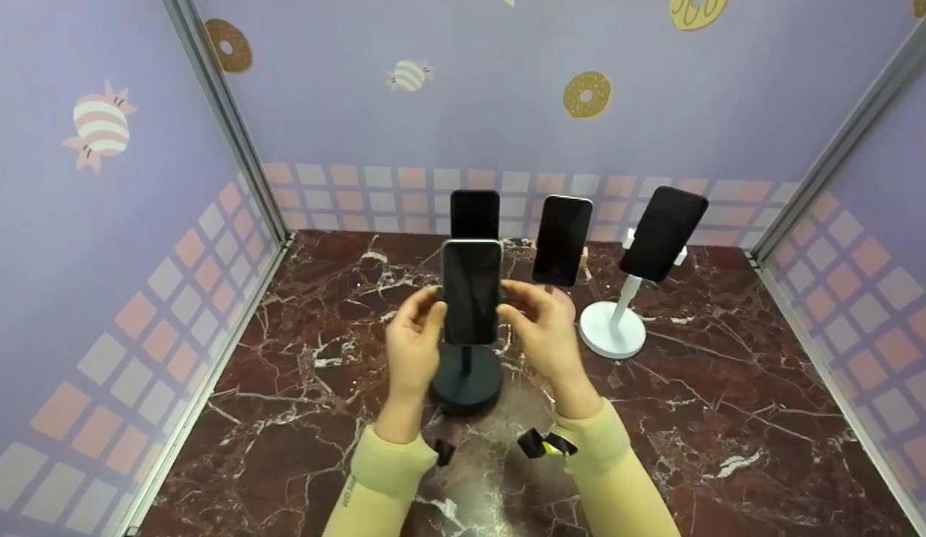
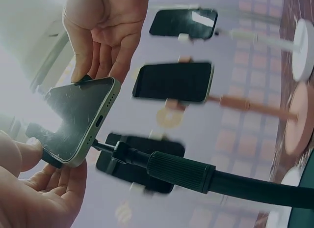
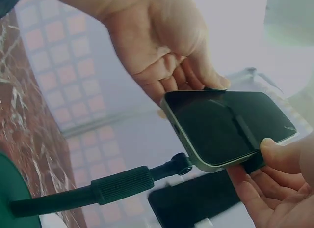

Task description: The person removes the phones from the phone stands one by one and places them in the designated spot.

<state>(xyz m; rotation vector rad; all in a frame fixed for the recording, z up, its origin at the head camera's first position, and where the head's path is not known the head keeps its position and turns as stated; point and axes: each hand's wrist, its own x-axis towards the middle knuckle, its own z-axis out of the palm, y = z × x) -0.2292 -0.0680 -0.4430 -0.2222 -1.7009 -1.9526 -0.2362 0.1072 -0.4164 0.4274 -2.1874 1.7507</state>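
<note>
Black clip ends (image 3: 254, 162) are what I pinch, one on each side of the phone (image 1: 471, 291). With my left grip (image 1: 414, 347) I have one end and with my right grip (image 1: 548, 335) the other, thumbs in front and fingers behind, almost closed, with the clip in between. The phone is at the top of the black stand (image 2: 181, 173), long way up, its screen facing me. I think it is light and hard, with no bend in it. Its glass looks shiny, so I guess it is slippery and could crack if it fell. The clip ends seem the best place to hold, since they keep my thumbs off most of the screen. Below, the round base (image 1: 466, 379) sits on the worktop (image 1: 731, 425). Farther back is another phone (image 1: 474, 212), and to my right are a pink stand (image 2: 235, 103) and a white stand (image 1: 613, 330), each with a phone up top.
</note>
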